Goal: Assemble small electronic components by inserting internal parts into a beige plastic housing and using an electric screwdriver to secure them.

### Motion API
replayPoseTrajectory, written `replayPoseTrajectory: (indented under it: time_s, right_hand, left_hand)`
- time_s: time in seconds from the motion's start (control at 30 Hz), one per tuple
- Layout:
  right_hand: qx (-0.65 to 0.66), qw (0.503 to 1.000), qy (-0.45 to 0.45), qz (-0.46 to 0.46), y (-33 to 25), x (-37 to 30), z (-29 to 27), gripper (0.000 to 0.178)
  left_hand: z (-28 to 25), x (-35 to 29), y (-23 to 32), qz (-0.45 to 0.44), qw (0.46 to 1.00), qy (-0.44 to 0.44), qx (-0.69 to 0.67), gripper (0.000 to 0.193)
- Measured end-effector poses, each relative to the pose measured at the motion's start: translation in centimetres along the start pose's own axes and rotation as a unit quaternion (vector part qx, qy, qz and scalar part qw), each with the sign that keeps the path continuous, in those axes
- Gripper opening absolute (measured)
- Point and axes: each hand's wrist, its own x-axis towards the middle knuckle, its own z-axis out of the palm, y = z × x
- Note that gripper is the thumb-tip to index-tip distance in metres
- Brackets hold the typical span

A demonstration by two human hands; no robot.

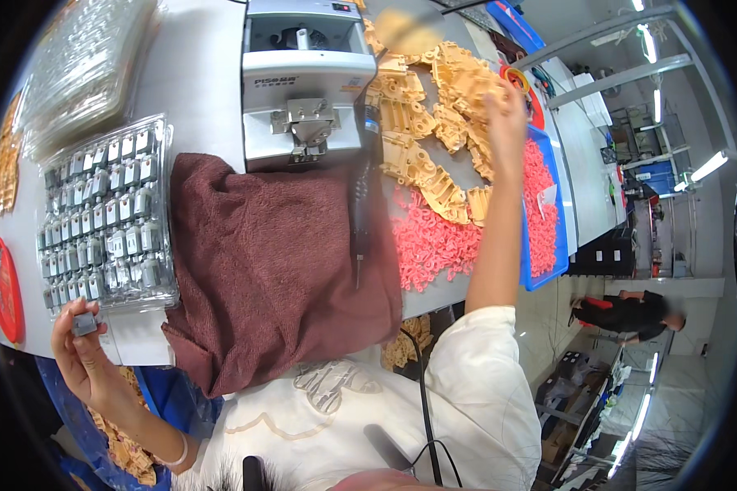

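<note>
My left hand (82, 353) pinches a small grey block-shaped part (84, 324), which looks like a little motor, at the near corner of a clear plastic tray (172, 245). Rows of similar grey parts (98, 214) fill that tray. My right hand (506, 114) is stretched out to the far right, over a heap of yellow moulded plastic parts (463, 78). Its fingers are smeared by motion, so whether they grip a part is unclear. Between the hands a dark red towel (278, 262) covers the table's front, and a slim upright driver-like tool (360, 196) hangs above it.
A grey bench machine (303, 106) stands behind the towel. Small pink parts (434, 245) lie in a pile on the right, with more in a blue bin (558, 237). Stacked clear trays (86, 69) sit far left, near a red ring-shaped item (6, 290). Another person (630, 315) is farther off.
</note>
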Motion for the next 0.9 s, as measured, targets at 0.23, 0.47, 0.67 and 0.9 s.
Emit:
replayPoseTrajectory:
  time_s: [0.23, 0.47, 0.67, 0.9]
  right_hand:
    - [0.246, 0.880, -0.406, -0.032, -10.9, -9.1, -0.9, 0.041]
    - [0.103, 0.815, -0.548, -0.159, -12.2, -14.3, 9.0, 0.029]
    - [0.105, 0.872, -0.428, -0.213, -12.1, -15.2, 6.8, 0.032]
    - [0.089, 0.913, -0.368, -0.155, -9.0, -16.5, 1.0, 0.035]
  left_hand:
    - [3.4, -0.2, 0.7, 0.016, 0.979, -0.134, -0.150, 0.031]
    - [11.1, 1.3, 4.3, 0.015, 0.943, -0.227, -0.242, 0.033]
    - [15.7, 1.4, 4.8, -0.112, 0.935, -0.250, -0.223, 0.028]
    - [20.3, 1.0, 3.3, 0.216, 0.933, -0.271, 0.097, 0.026]
